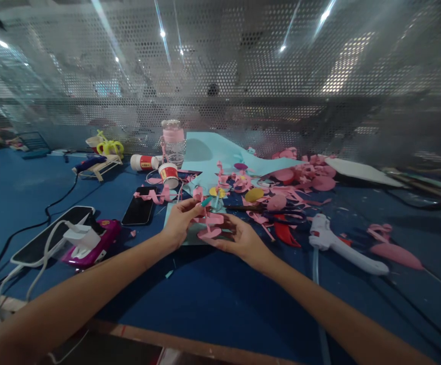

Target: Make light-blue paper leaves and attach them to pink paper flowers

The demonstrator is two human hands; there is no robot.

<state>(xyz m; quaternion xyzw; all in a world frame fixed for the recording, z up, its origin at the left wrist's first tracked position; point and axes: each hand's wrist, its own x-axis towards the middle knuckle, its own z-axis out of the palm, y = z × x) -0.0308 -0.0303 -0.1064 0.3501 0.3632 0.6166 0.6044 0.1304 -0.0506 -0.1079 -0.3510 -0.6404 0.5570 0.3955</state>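
Between my two hands is a pink craft piece (209, 232) that looks like cut foam sheet, with a rounded base and a strip above it. My left hand (180, 220) pinches its upper left part, and a small teal sliver (206, 202) shows at the fingertips. My right hand (245, 243) grips the same piece from the right, its thumb low by the rounded base. Pink curled strips (163, 194) lie beyond my left hand. Past my right hand are scissors (286, 217) and a red curved piece (285, 233).
A white glue gun (330, 241) lies on the right with its cord. Pink scraps (304, 175) and a light-blue sheet (212, 152) spread at the back. On the left are a phone (139, 207), a purple power strip (98, 246), paper cups (169, 173) and a bottle (173, 144).
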